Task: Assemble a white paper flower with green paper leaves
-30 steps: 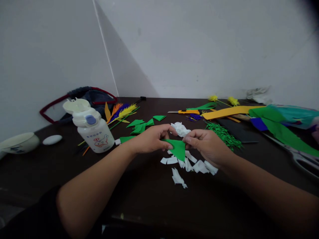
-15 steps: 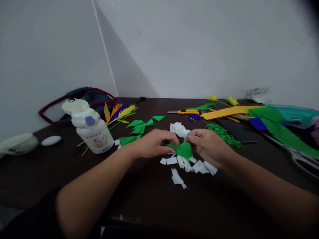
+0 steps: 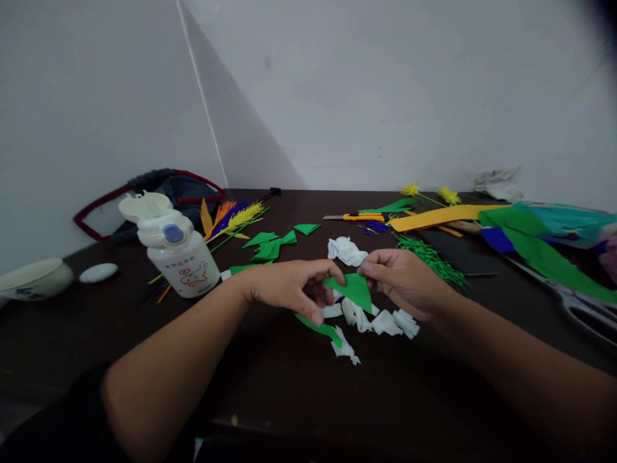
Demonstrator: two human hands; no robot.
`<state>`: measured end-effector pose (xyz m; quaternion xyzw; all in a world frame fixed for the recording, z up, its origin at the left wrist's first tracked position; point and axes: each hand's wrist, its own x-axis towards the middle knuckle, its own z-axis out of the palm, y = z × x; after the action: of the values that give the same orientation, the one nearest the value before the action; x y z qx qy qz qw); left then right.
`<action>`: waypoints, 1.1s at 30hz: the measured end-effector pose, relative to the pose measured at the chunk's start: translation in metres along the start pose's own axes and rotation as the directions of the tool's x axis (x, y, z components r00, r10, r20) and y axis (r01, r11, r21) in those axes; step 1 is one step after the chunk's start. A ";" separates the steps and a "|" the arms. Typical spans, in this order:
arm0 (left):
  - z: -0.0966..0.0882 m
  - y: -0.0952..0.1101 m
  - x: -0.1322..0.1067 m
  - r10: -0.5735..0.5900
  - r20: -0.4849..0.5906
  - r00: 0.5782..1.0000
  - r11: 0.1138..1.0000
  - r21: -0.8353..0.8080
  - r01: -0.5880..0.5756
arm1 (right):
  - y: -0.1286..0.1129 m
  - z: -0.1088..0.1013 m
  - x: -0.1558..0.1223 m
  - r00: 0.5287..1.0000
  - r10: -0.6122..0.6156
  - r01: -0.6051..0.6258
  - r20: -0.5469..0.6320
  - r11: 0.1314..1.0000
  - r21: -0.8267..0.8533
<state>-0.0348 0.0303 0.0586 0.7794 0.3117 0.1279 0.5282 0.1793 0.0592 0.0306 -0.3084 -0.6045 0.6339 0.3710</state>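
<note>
A green crepe paper piece (image 3: 353, 290) is pinched at its upper right corner between the thumb and fingers of my right hand (image 3: 405, 280). My left hand (image 3: 294, 286) has its thumb and fingers apart, with the fingertips close to that piece's left end. Just below the left thumb is a narrow green paper strip (image 3: 321, 328), partly over a torn white paper scrap (image 3: 344, 347). More white paper scraps (image 3: 387, 323) lie beneath my hands, and a crumpled white paper (image 3: 346, 251) sits just behind them.
Several cut green pieces (image 3: 267, 245) lie left of centre, near a white bottle (image 3: 186, 260) with its lid up. A utility knife (image 3: 359, 217) with its blade out lies behind. Shredded green paper (image 3: 431, 260) and scissors (image 3: 573, 299) are on the right.
My left hand has opened and drawn back from the green piece. A narrow green strip now shows below it. My right hand keeps its pinch, almost unmoved.
</note>
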 end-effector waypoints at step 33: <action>0.026 -0.013 0.032 -0.044 -0.619 0.784 0.998 -0.055 0.013 | 0.005 -0.011 0.009 0.890 -0.389 0.258 -0.239 0.860 -0.440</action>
<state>-0.0011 0.0344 0.0324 0.6768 0.4764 0.3759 0.4168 0.1832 0.0723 0.0253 -0.3681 -0.6954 0.3672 0.4961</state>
